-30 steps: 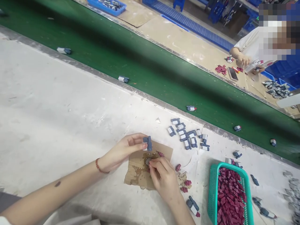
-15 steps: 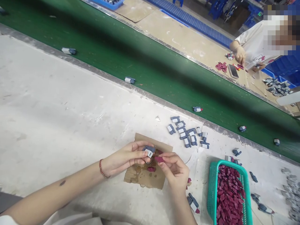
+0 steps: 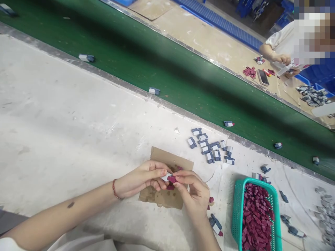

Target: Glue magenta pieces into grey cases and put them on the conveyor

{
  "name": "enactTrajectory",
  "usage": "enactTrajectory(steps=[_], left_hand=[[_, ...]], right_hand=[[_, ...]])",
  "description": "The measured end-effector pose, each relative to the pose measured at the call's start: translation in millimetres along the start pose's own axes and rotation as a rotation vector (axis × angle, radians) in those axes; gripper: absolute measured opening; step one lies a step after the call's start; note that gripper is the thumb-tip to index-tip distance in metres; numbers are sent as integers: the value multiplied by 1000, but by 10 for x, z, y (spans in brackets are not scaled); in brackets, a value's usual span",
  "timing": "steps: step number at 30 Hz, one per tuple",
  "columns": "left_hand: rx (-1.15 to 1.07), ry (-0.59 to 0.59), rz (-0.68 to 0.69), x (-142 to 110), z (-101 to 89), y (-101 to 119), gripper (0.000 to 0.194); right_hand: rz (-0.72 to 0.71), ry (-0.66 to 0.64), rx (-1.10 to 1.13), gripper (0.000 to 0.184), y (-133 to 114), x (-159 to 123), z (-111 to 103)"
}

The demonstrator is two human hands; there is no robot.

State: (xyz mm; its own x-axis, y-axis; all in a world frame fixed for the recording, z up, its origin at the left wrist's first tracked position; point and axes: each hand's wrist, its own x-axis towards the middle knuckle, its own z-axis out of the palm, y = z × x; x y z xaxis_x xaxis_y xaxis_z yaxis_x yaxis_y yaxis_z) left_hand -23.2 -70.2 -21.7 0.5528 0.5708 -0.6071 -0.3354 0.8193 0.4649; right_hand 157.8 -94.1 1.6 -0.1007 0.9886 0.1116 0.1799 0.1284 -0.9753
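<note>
Right grip (image 3: 195, 191) on maroon piece (image 3: 171, 179)

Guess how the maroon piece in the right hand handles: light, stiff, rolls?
The maroon piece is probably light, being small beside the right hand that pinches it. Likely stiff: no visible bend under the pinch. Its blocky outline suggests sliding rather than rolling.

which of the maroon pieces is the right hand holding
The maroon piece that the right hand pinches beside the white part in the left hand; other loose ones lie on the cardboard or fill the green basket.
</note>
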Motion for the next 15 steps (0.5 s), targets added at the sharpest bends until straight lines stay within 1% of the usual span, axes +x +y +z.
enactTrajectory(steps=[4, 7, 9, 11, 15], left_hand=[[54, 15, 15, 14, 9, -3, 47], [156, 32, 50, 11, 34, -6, 46], [275, 14, 90, -9, 53, -4, 48], [454, -15, 171, -43, 70, 13, 46], [866, -51, 395, -116, 103, 83, 28]], right_hand=[[-94, -55, -108, 18, -20, -10, -5], [-134, -57, -183, 20, -15, -20, 4], [-91, -21, -166, 17, 5, -19, 9], [-11, 17, -97, 12, 35, -13, 7], [140, 23, 27, 5, 88, -12, -8]])
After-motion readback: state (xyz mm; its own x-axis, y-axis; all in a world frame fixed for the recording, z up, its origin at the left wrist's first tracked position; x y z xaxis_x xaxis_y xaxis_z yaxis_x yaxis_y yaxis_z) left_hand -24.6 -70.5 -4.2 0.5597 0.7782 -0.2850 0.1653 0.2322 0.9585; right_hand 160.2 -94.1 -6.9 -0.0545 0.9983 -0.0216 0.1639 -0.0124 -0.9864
